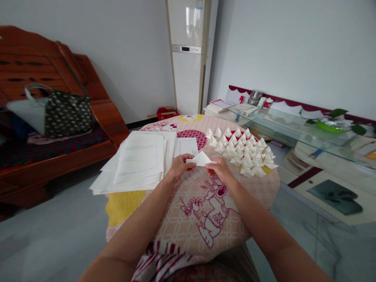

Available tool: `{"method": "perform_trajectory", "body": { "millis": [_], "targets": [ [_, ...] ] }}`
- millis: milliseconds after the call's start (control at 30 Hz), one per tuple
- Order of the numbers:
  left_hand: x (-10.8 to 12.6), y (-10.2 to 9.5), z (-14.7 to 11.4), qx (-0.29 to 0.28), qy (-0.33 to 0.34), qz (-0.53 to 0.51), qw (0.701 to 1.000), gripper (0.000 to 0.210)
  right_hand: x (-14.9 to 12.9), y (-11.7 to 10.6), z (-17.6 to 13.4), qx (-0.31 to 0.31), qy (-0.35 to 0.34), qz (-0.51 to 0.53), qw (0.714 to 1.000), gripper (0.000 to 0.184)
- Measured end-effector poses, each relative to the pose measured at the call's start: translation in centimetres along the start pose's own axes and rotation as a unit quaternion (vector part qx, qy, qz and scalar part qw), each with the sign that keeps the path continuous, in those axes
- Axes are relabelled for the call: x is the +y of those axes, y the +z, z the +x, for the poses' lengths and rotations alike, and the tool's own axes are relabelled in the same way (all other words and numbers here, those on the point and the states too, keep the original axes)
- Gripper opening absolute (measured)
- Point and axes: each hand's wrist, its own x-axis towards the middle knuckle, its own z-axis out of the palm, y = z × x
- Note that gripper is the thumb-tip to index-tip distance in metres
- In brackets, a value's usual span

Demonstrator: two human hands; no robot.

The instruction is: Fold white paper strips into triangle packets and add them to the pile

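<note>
Between my two hands is a folded piece of white paper (201,158) with a pointed top, held just above the cloth-covered table. My left hand (181,166) pinches its left end, and my right hand (219,168) pinches its right end. Just behind it lies a small printed sheet (186,146). To the left of my hands, a spread stack of printed paper sheets (140,158) reaches past the table edge. On the right stand many small folded paper triangles (246,150), grouped close together.
A patterned cloth (188,211) covers the round table. A wooden bench (102,117) with bags (67,113) is at left. On the right is a glass-topped stand (293,129) with cups, papers and a green bowl (333,126). A tall air conditioner (188,78) stands behind.
</note>
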Motion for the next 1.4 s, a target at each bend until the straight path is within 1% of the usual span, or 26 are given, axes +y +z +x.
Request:
{"method": "perform_trajectory", "body": {
  "millis": [200,300,433,500,633,733,900,1033,1133,1267,1400],
  "targets": [
    [0.1,-1.0,0.3,0.019,0.018,-0.003,1.000,0.043,0.0,-0.8,0.1,0.003,-0.016,-0.023,1.000,0.024],
    [0.0,-1.6,0.4,0.000,0.016,0.009,1.000,0.038,0.0,-1.1,0.1,-0.001,-0.023,-0.019,1.000,0.025],
    [-0.2,-1.8,0.5,-0.030,0.016,0.030,0.999,0.036,0.0,-0.8,0.0,-0.031,-0.036,-0.016,0.999,0.028],
    [-0.3,-1.6,0.5,-0.024,0.027,0.010,0.999,0.040,0.1,-0.6,-0.1,-0.039,-0.027,-0.022,0.999,0.028],
    [-0.5,-1.3,0.6,0.007,0.048,-0.048,0.998,0.051,0.3,-0.3,-0.1,-0.059,0.000,-0.022,0.998,0.026],
    [-0.6,-1.2,0.6,0.011,0.051,-0.068,0.996,0.057,0.3,0.0,-0.1,-0.083,-0.006,-0.019,0.996,0.030],
    [-0.8,-1.2,0.7,-0.021,0.061,-0.079,0.995,0.051,0.1,0.4,-0.2,-0.099,-0.014,0.014,0.995,0.045],
    [-1.0,-1.0,0.7,-0.030,0.062,-0.078,0.995,0.049,0.3,0.4,-0.1,-0.055,-0.023,0.018,0.998,0.037],
    [-1.0,-0.9,0.6,-0.044,0.052,-0.089,0.994,0.051,0.8,0.3,0.1,-0.034,-0.008,0.029,0.999,0.036],
    [-0.8,-0.8,0.5,-0.070,0.039,-0.110,0.991,0.060,1.1,0.3,0.4,-0.034,0.033,0.090,0.995,0.037],
    [-0.8,-0.7,0.3,-0.101,0.042,-0.121,0.987,0.063,1.0,0.1,0.4,-0.064,0.060,0.148,0.985,0.036]
  ]
}}
